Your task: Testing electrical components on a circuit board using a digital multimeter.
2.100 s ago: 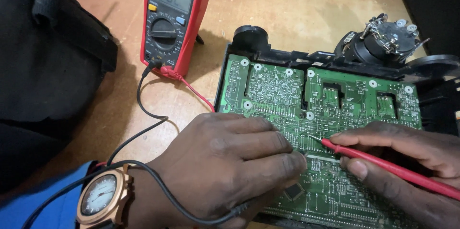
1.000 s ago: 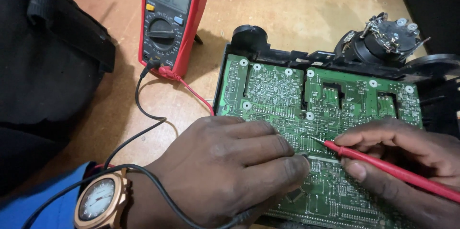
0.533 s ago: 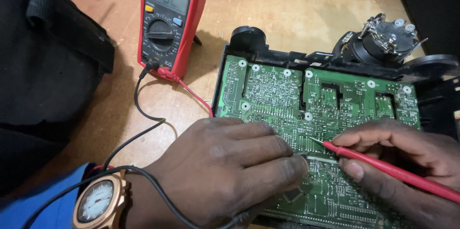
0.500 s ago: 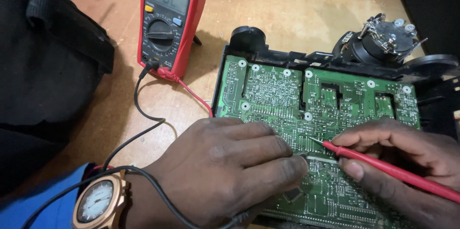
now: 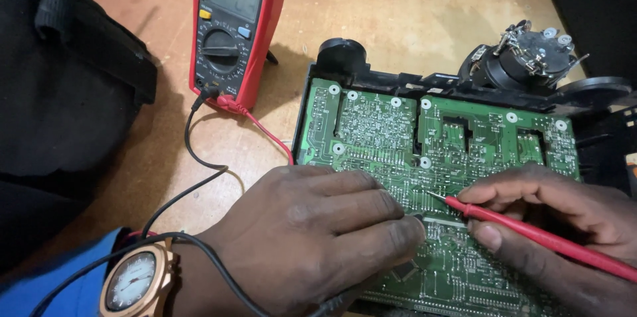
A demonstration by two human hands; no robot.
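Two hands at work on one green circuit board [image 5: 411, 138], which lies flat on the worktop [image 5: 398, 5], its long axis running left to right, solder side up.

Right hand [image 5: 564, 224]: fingers pinched around a red probe [image 5: 531, 234]. Probe slants from lower right to upper left; its metal tip touches the board near the middle.

Left hand [image 5: 312, 237]: fingers curled, knuckles up, fingertips pressed down on the board just left of the probe tip. Whether it grips anything beneath cannot be told. A black lead [image 5: 199, 251] crosses the wrist beside a gold watch [image 5: 136, 280] and a blue sleeve [image 5: 60, 290].

Board sits in a black frame [image 5: 371, 78]; a round black part with metal terminals [image 5: 524, 58] stands at its far right corner.

Red multimeter [image 5: 232, 25]: upper left of the board, propped upright, grey screen above a black dial. Red and black leads plug in at its lower edge.

Black bag [image 5: 60, 91]: far left.
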